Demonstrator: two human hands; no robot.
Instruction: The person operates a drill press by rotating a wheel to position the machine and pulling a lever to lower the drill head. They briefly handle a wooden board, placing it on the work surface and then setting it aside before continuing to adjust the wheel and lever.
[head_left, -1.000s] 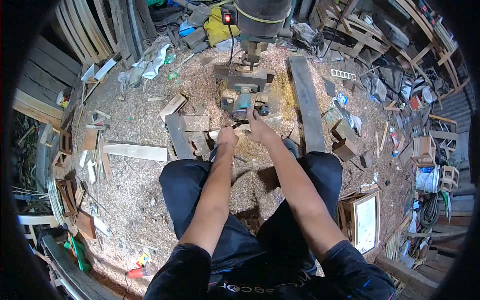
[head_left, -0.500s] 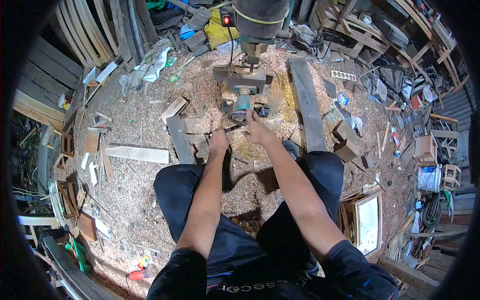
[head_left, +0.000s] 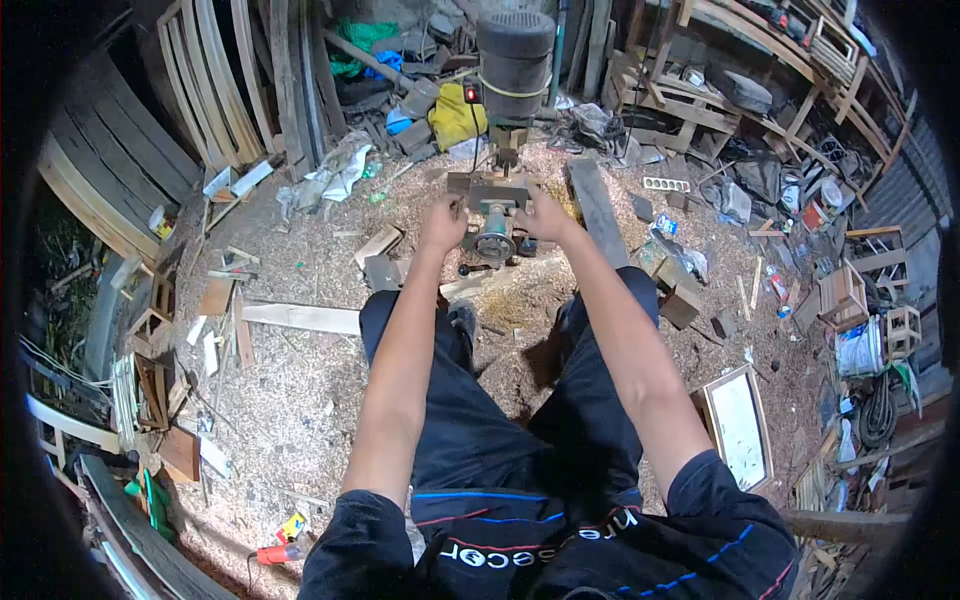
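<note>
In front of me stands a floor machine with a dark upright motor (head_left: 515, 50), a metal head block (head_left: 500, 195) and a small round handwheel (head_left: 493, 248) facing me. My left hand (head_left: 443, 222) is at the left side of the block, fingers curled in. On the right side, my right hand (head_left: 545, 215) is curled too, its fingers partly behind the machine. What either hand grips is too small and hidden to make out. A short dark lever (head_left: 475, 270) with a knob sticks out below the handwheel, touched by neither hand.
Wood shavings cover the floor. A long grey board (head_left: 597, 205) lies right of the machine, and a pale plank (head_left: 300, 317) lies to the left. Behind are a yellow sack (head_left: 455, 122) and a lit red switch (head_left: 471, 94). A white-panelled frame (head_left: 738, 430) lies at right.
Both hands have left the handwheel and its lever and moved forward to opposite sides of the machine's block. The view has tilted up, showing more of the motor.
</note>
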